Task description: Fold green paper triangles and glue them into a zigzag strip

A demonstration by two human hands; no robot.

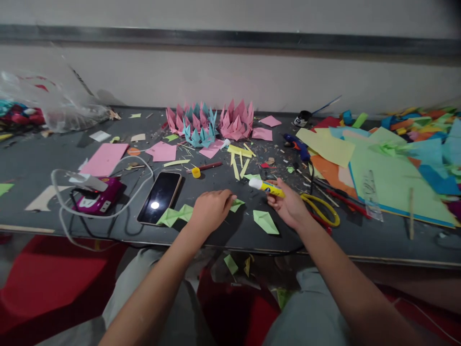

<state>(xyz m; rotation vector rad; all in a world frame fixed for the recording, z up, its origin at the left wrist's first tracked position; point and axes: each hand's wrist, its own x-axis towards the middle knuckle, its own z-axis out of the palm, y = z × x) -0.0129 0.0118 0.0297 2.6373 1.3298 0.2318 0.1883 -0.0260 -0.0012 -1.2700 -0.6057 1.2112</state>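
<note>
In what looked like a gluing step, the right hand point(286, 205) held a glue stick point(269, 188) over the worktop point(387, 242) while the left hand point(212, 210), its grip unclear, covered folded green paper point(170, 217) near the phone point(160, 197), the next move seemingly calling for a steadied edge.

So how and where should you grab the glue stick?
Grip the glue stick around its yellow body, probably from the right, like the right hand: it's a straight tube with its white end pointing left, so your grip stays clear of that.
</note>
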